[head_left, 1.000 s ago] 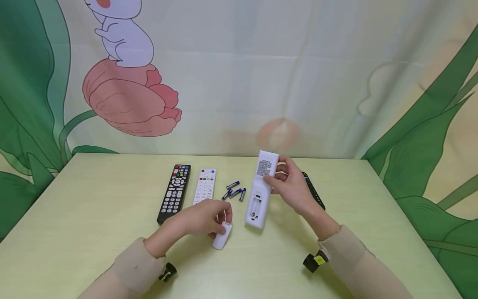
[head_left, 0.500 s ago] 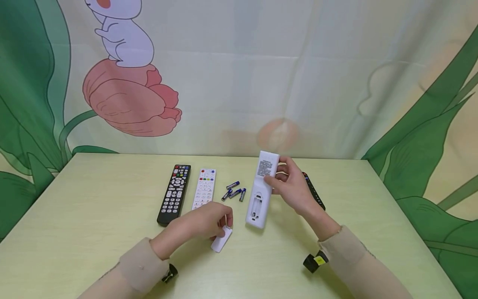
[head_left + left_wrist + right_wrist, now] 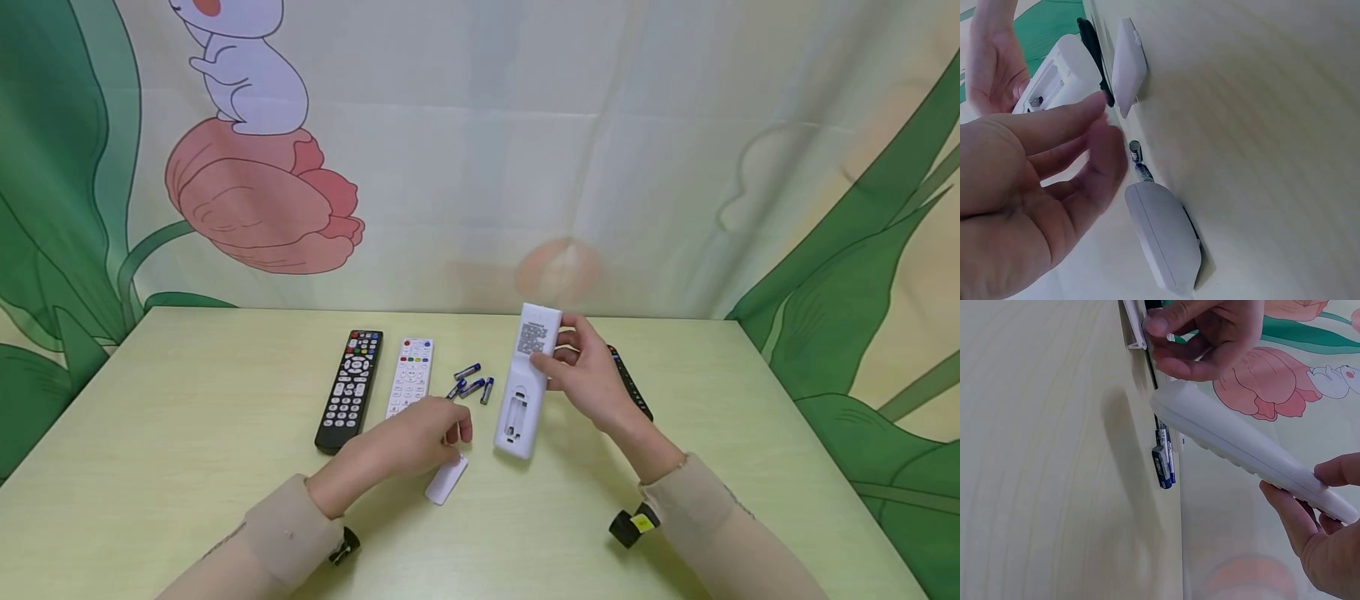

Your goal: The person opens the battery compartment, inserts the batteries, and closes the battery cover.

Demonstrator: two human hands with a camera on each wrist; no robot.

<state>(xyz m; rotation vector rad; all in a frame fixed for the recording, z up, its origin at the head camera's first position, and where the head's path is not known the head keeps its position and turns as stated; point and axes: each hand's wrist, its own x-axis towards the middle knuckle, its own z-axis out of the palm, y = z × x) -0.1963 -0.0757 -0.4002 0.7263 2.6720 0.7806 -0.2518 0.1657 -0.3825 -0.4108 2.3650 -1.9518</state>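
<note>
My right hand (image 3: 588, 375) grips a white remote control (image 3: 527, 379) by its upper part, thumb across the back. The remote is raised above the table, back side up, and its battery compartment (image 3: 515, 414) lies uncovered with no battery visible in it. A white battery cover (image 3: 447, 481) rests on the table just below my left hand (image 3: 420, 433). In the left wrist view, a gap separates my loosely bent fingers (image 3: 1107, 156) from the cover (image 3: 1129, 65); they hold nothing. Several blue-and-silver batteries (image 3: 472, 387) lie between the hands, one partly hidden behind the left hand.
A black remote (image 3: 351, 387) and a white remote (image 3: 411, 375) lie buttons up on the left, the white one partly covered by my left hand. Another black remote (image 3: 632, 383) lies behind my right wrist. A printed curtain (image 3: 480, 167) hangs at the table's far edge.
My left hand has let go of the battery cover, which now lies on the table, and has lifted slightly away from it. The right hand and its remote have hardly moved.
</note>
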